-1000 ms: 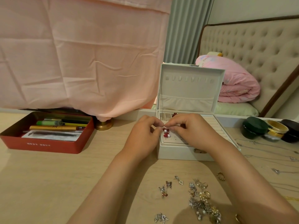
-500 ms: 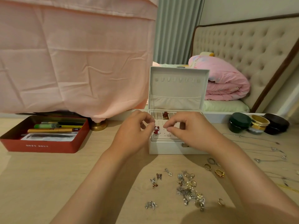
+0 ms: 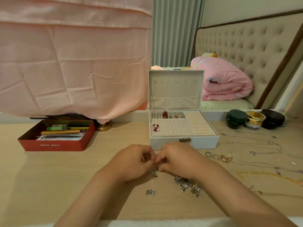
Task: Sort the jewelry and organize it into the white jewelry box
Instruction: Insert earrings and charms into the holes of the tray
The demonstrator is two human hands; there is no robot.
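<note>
The white jewelry box (image 3: 183, 142) stands open in the middle of the table, lid upright. A pair of red earrings (image 3: 155, 127) sits on the left of its perforated panel, and a red piece (image 3: 165, 114) lies in a small back compartment. In front of the box, my left hand (image 3: 132, 163) and my right hand (image 3: 178, 161) meet fingertip to fingertip. Together they pinch a small silver and red earring (image 3: 153, 174) just above the table. A pile of mixed jewelry (image 3: 187, 185) lies under my right wrist. A silver piece (image 3: 150, 192) lies nearer me.
A red tin (image 3: 54, 145) of pens sits at the left, under a pink cloth (image 3: 73, 63). Rings (image 3: 212, 155), a gold charm (image 3: 226, 158), silver necklaces (image 3: 255, 140) and a gold chain (image 3: 268, 175) spread at the right. Three round jars (image 3: 255, 118) stand at the back right.
Both hands left the box's earring panel and drew back to the table in front of it. The red earrings stayed on the panel. The hands now pinch another small earring.
</note>
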